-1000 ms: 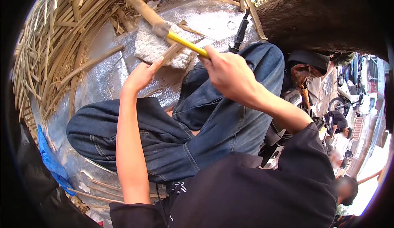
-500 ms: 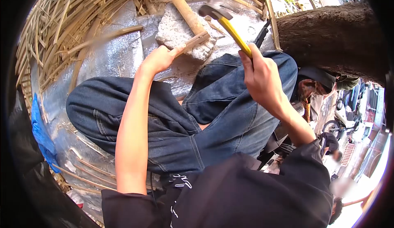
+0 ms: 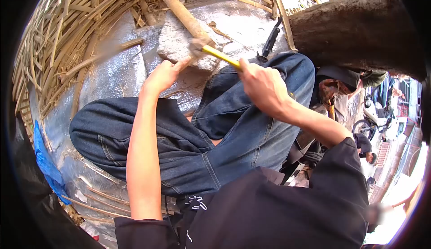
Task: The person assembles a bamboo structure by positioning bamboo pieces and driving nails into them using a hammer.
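Observation:
My right hand is wrapped round the yellow handle of a hammer. Its blurred head is down over the end of a round bamboo pole, which rests on a rough concrete block. Close to the hammer head, my left hand is closed, its thumb and finger pinching a short bamboo piece at the block's near edge. The hammer head and my fingers hide most of that piece. Whether the hammer touches the piece or the pole, I cannot tell.
Woven bamboo strips curve round the left and top. A black-handled tool lies beyond my knee, near a thick tree trunk. Blue plastic lies at left on the silvery sheet. A person and a motorbike are at right.
My right hand has swung the hammer down and left, from raised above the block to the pole's end. My left hand keeps its pinch on the bamboo piece. The view has shifted slightly.

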{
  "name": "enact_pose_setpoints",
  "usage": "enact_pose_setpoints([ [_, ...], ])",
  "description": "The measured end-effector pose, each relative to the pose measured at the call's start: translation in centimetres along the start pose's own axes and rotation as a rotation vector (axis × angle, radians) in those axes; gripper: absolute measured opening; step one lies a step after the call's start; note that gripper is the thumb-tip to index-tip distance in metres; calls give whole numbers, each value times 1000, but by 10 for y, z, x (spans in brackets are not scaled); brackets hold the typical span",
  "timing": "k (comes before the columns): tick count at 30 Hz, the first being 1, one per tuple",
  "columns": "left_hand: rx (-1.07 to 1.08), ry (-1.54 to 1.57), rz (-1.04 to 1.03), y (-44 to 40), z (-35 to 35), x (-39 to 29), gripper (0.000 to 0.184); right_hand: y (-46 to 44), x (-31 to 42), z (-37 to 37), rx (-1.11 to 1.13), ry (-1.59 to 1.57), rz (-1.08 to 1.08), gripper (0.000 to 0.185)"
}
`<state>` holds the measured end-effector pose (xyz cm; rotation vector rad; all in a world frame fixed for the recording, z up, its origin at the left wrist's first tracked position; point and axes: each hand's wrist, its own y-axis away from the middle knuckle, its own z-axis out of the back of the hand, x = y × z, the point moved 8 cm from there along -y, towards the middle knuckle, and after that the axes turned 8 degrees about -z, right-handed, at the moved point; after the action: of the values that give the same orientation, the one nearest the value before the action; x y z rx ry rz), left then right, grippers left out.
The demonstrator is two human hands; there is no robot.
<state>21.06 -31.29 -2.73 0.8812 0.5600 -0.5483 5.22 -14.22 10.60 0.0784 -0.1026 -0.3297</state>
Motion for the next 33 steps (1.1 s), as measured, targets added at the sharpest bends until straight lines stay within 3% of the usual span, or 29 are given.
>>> enact_pose_setpoints([
  [1,14,-7,-7,-7,-6,12,70,7,9,4,-18,-32,7,12],
  [2,-123,-79,-357,-17,-2,8,55,14,21,7,-73,-49,81,12],
  [3,-190,-109,-466,-14,2,3,50,17,31,6,-73,-36,131,13],
  [6,-172,-100,-352,-3,0,-10,35,12,34,-10,-38,-71,162,13],
  [8,-37,-18,-98,-7,-3,2,77,0,11,-23,12,-146,18,15],
  [10,-60,-45,-52,0,0,-3,78,-4,-10,-27,87,-282,-112,18],
  [12,-87,-95,1,7,6,-9,84,-4,-24,-24,-3,-434,-147,17],
  [15,-86,-126,8,14,12,-17,85,-5,-40,-9,-172,-626,-185,16],
  [21,9,-103,144,10,8,-12,83,-17,-56,-13,-130,-745,-308,22],
  [27,60,-72,145,2,-4,2,78,-1,-9,-19,40,-579,-65,23],
  [29,-126,-26,-241,4,4,-26,72,8,7,-16,-9,-546,19,23],
  [31,-158,-96,-244,5,7,-21,65,9,8,-20,-55,-515,31,22],
  [33,74,82,30,-5,-12,21,61,2,-11,-34,-2,-483,-137,24],
])
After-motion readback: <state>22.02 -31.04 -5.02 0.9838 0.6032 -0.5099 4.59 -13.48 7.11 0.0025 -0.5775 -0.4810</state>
